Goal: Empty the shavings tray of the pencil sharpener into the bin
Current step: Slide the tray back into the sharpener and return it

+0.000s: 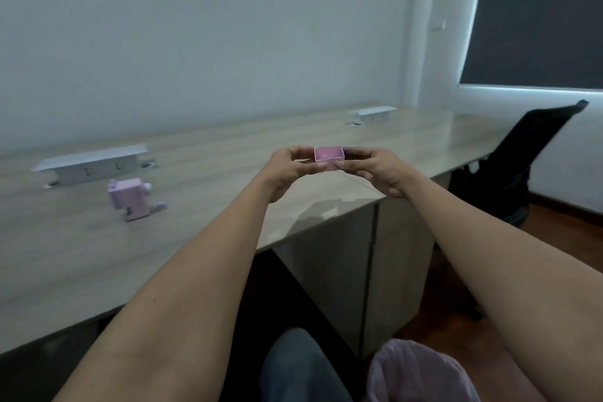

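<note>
A view looking forward and down from a person's head shows two bare forearms stretched out over the edge of a long, pale wood-grain desk [202, 238]. Between them, the left hand [287, 170] and the right hand [375, 170] together hold a small pink shavings tray [329, 158], an open-topped rectangular box. Each hand pinches one end of it, thumb on the near side and fingers curled round the far side, so both hands are closed on the tray. The tray is held upright, its opening facing up, raised in the air above the desk's front edge; whether anything lies inside it cannot be told. On the desk well to the left stands the pink pencil sharpener [132, 199], a blocky body with a small knob on its right side, apart from both hands. Just behind it sits a grey power socket box [91, 165], and a second one [373, 112] lies farther along the desk. At the bottom right, on the reddish-brown floor beside the person's knee [293, 365], is the bin [421, 372], lined with a pale pink bag. A black office chair [518, 166] stands at the desk's far right end.
</note>
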The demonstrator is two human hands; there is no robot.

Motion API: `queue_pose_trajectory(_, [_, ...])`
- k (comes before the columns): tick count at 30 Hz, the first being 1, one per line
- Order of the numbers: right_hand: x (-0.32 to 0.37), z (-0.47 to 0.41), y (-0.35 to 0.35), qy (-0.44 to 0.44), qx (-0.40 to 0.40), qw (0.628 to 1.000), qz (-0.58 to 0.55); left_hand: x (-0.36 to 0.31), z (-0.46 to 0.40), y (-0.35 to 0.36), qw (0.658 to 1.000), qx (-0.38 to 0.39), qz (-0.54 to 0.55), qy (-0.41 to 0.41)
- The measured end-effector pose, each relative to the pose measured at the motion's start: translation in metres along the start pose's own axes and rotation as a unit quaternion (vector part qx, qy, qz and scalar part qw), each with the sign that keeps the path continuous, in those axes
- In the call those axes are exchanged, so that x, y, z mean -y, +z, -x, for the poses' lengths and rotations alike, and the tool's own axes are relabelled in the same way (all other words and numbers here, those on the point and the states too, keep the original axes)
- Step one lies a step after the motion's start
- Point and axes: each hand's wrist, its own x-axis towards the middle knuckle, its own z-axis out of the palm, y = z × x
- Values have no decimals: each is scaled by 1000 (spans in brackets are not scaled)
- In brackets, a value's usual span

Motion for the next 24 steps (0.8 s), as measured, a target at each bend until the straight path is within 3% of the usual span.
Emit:
queue_pose_trajectory(16, [22,-149,239,-28,172,984,-24,-37,85,-252,980,-176,-91,-7])
queue_pose_trajectory(24, [11,-190,331,-18,234,972,-31,-26,125,-336,967,-239,-84,-31])
